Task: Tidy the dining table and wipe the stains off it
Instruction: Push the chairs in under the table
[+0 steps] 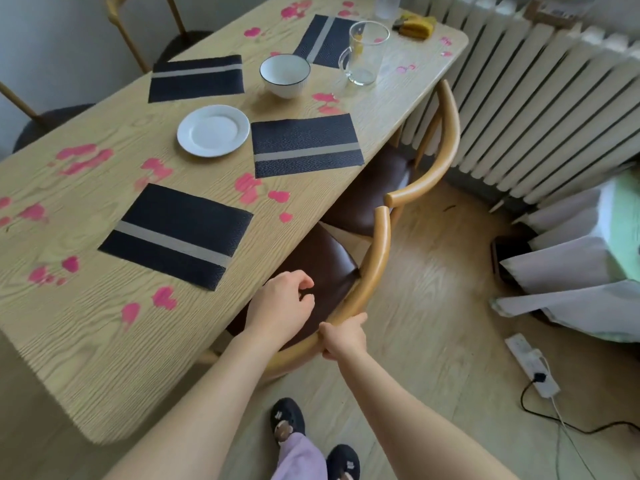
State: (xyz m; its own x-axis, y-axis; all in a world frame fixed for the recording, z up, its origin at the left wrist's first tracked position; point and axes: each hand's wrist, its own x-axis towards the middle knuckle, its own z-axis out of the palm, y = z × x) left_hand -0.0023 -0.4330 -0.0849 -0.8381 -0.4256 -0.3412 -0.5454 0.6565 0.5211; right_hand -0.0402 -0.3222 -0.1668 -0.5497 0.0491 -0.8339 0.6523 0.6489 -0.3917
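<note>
Head: table (86, 341) axis near-left to far-right (right hand (344, 337) grips chair (375, 258)).

Matt, open-grained wood on the pale dining table (86, 341); pink stains (83, 159) smeared thin. Coarse woven fabric on black tan-striped rectangular placemats (176, 237). Glossy glazed ceramic: round white plate (213, 130) & dark-rimmed white bowl (285, 75). Clear smooth glass: handled jug (365, 53). Satin-varnished wood on curved chair back (375, 258), w/ brown leather-look seat (322, 258).

Our left hand (280, 306) and right hand (344, 337) lead back into bare forearms (207, 393), and nearest us we wear loose lilac trousers (301, 459) above two dark, rounded slippers, the left slipper (287, 419) and right slipper (343, 460), each with a small pale emblem on top.
</note>
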